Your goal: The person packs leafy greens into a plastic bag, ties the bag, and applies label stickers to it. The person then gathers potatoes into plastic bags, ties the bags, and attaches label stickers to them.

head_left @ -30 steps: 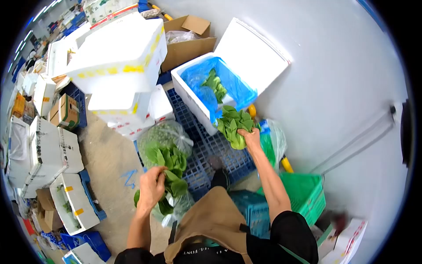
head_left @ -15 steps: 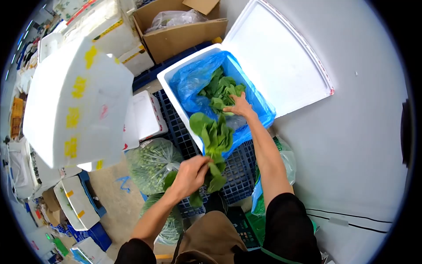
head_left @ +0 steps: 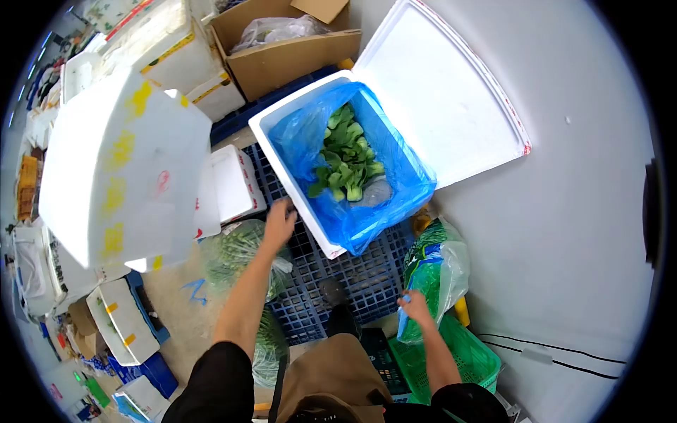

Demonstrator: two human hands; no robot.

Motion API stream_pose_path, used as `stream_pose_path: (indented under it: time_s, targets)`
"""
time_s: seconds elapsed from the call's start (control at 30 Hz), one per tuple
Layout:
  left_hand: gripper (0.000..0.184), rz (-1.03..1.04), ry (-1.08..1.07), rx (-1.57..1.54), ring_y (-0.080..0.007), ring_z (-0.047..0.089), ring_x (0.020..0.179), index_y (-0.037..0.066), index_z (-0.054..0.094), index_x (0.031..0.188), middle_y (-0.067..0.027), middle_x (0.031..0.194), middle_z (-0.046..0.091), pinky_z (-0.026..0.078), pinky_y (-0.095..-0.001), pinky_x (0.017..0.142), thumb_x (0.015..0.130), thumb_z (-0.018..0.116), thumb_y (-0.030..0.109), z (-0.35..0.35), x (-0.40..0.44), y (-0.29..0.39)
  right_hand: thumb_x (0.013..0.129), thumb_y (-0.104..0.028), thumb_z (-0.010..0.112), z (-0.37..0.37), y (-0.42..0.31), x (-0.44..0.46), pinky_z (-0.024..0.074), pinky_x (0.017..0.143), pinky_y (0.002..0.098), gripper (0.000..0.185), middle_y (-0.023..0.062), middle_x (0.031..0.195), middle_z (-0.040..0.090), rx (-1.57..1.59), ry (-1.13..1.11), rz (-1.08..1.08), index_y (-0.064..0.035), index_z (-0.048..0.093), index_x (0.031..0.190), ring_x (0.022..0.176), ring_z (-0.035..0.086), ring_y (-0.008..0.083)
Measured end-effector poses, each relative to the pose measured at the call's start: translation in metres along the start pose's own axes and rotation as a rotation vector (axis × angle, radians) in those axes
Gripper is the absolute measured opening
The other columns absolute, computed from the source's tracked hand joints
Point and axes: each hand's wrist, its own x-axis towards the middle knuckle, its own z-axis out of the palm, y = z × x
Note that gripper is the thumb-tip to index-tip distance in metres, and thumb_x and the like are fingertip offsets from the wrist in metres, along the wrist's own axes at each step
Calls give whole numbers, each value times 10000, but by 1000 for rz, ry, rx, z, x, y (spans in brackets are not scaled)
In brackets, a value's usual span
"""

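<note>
Leafy greens (head_left: 345, 158) lie inside the blue plastic liner (head_left: 296, 137) of an open white foam box (head_left: 270, 148). My left hand (head_left: 280, 224) is just outside the box's left side, above a clear bag of green vegetables (head_left: 240, 254); its fingers are blurred. Lower right, my right hand (head_left: 415, 307) is closed on the blue edge of a green and clear plastic bag (head_left: 448, 264).
The box's white lid (head_left: 444, 92) leans against the wall. Blue pallets (head_left: 367, 275) lie beneath, a green crate (head_left: 451, 359) stands at lower right, and stacked foam boxes (head_left: 120, 169) rise at left. A cardboard box (head_left: 296, 60) is behind.
The greens from my left hand now lie in the foam box. My left hand has moved up and left, empty of greens; my right hand has left the box and moved down to the plastic bag.
</note>
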Motion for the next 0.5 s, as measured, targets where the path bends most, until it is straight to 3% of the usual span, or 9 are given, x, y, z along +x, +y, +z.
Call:
stream_pose_path:
  time_s: [0.03, 0.07, 0.17, 0.23, 0.3, 0.37, 0.43, 0.5]
  targets:
    - [353, 31, -6, 71, -372, 554, 917, 5, 547, 1095, -198, 995, 562, 451, -405, 807, 769, 601, 129, 6, -43, -21, 726, -230, 710, 15, -4, -18, 483, 797, 388, 371, 209, 985, 630, 22, -67, 20, 0, 639, 1009, 901, 615, 326]
    - [303, -129, -105, 75, -385, 561, 915, 1, 563, 1043, -214, 975, 580, 449, -424, 806, 775, 589, 139, 3, -92, -17, 739, -237, 686, 30, -11, -34, 473, 854, 395, 369, 226, 1017, 630, 39, -134, 36, -1, 643, 1019, 973, 603, 349]
    - [286, -223, -295, 89, -406, 580, 886, 6, 615, 959, -220, 903, 621, 463, -455, 786, 758, 574, 204, 0, -249, -45, 733, -258, 710, 72, -41, -71, 490, 811, 387, 404, 189, 1000, 647, 77, -225, -56, -2, 643, 1037, 945, 624, 310]
    - [383, -419, -467, 52, -373, 600, 951, 3, 622, 1044, -216, 1004, 636, 477, -415, 833, 744, 601, 240, -19, -350, -49, 739, -272, 699, 86, -79, -94, 489, 820, 382, 409, 183, 996, 653, 94, -223, -54, -1, 644, 1041, 943, 627, 308]
    - [394, -607, -443, -58, -315, 620, 971, 19, 628, 1070, -171, 1038, 652, 480, -386, 851, 749, 622, 246, -35, -453, -58, 740, -274, 693, 108, -101, -122, 488, 825, 376, 410, 180, 994, 656, 67, -191, -158, -1, 645, 1042, 938, 630, 307]
    - [388, -590, -429, -40, -305, 632, 932, 23, 630, 1059, -155, 1016, 660, 492, -376, 824, 732, 631, 232, -53, -546, -73, 735, -264, 693, 146, -103, -136, 488, 828, 370, 406, 181, 994, 657, 33, -135, -392, 0, 646, 1041, 933, 633, 308]
    - [375, -599, -235, -138, -292, 642, 882, 33, 637, 1042, -146, 978, 667, 503, -370, 793, 719, 638, 223, -66, -638, -89, 728, -227, 687, 170, -117, -165, 494, 812, 365, 371, 189, 966, 659, -102, -24, -528, 2, 654, 1018, 911, 639, 312]
    - [348, -685, -61, -178, -276, 649, 844, 39, 647, 1014, -145, 942, 672, 510, -375, 763, 705, 643, 199, -79, -725, -108, 732, -178, 659, 187, -141, -209, 487, 702, 391, 228, 203, 830, 652, -112, 6, -617, 24, 661, 838, 772, 633, 317]
